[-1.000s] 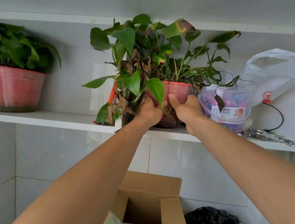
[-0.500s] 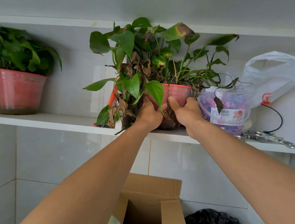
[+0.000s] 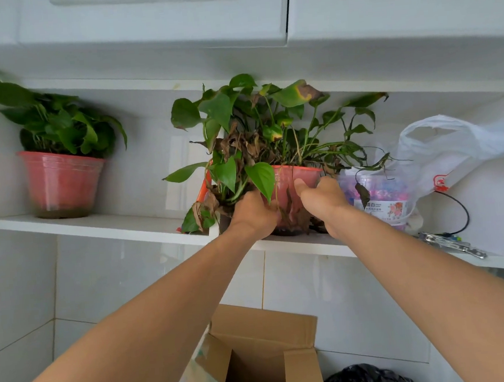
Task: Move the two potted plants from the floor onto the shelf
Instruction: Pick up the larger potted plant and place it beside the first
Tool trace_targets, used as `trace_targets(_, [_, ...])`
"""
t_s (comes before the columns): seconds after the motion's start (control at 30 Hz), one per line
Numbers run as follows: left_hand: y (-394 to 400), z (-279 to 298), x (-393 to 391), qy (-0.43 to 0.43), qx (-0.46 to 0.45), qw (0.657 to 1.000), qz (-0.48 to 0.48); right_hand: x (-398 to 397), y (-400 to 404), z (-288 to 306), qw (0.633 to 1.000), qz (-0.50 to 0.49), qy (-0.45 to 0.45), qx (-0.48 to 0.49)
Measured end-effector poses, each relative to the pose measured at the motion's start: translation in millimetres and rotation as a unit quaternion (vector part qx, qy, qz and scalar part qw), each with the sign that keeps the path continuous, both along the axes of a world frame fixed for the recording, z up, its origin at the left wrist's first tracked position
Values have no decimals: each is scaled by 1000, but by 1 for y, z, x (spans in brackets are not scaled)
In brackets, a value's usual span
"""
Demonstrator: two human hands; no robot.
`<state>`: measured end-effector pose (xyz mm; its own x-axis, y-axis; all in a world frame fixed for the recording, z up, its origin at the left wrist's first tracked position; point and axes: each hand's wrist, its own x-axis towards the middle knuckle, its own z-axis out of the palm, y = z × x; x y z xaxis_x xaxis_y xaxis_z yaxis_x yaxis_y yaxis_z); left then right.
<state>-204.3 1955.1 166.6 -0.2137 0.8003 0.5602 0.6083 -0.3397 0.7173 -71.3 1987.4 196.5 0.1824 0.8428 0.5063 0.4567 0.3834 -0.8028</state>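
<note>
A red pot with green and withered brown leaves (image 3: 292,187) stands on the white shelf (image 3: 127,227), near its middle. My left hand (image 3: 254,211) grips the pot's left side and my right hand (image 3: 320,199) grips its right side, thumbs on the front. Hanging leaves hide part of the pot and its base. A second red potted plant (image 3: 60,181) stands upright at the shelf's left end, apart from both hands.
Right of the held pot sit a clear tub with a printed label (image 3: 387,201), a white plastic bag (image 3: 452,148), a black cable and metal tools (image 3: 454,244). White cupboard doors hang above. Below are an open cardboard box (image 3: 267,358) and a black bag (image 3: 368,377).
Both hands have pushed the middle pot a little further back on the shelf. The view has tilted up, so the cupboard doors above show.
</note>
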Motion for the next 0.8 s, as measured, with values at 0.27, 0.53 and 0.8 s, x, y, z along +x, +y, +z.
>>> trace_targets(0.27, [-9,-1,11,20,-83,995,-47,2,-14,3,999,14,-33,-10])
trace_targets(0.53, [-28,9,12,24,-115,992,-55,-2,-32,8,996,53,-65,-8])
trace_targets(0.8, [-60,21,18,95,-184,978,-35,10,-68,20,994,43,-99,-35])
